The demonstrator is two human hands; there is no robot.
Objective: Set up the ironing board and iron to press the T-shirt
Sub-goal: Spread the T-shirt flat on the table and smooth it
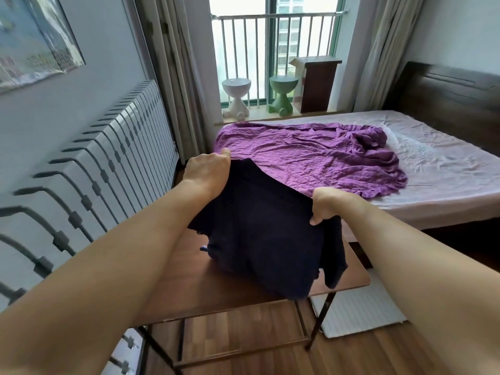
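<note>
Two hands: left hand (207,171), right hand (328,205). One T-shirt (259,226). One counter (205,290). One bed (446,171), one blanket (311,158). Two stools: white stool (236,96), green stool (282,94). Two curtains: left curtain (176,63), right curtain (378,50). One radiator (108,158), one picture (32,41), one mat (357,312), one cabinet (319,85).

Both arms are bare along the whole length that shows, from the wrists back to where the view cuts them off. The left hand (207,171), at the left edge of the T-shirt (259,228), shows its back and the thumb's tip, its fingers hidden by the cloth. The right hand (328,205), at the T-shirt's right edge, shows its knuckles, bent fingers and thumb.
</note>
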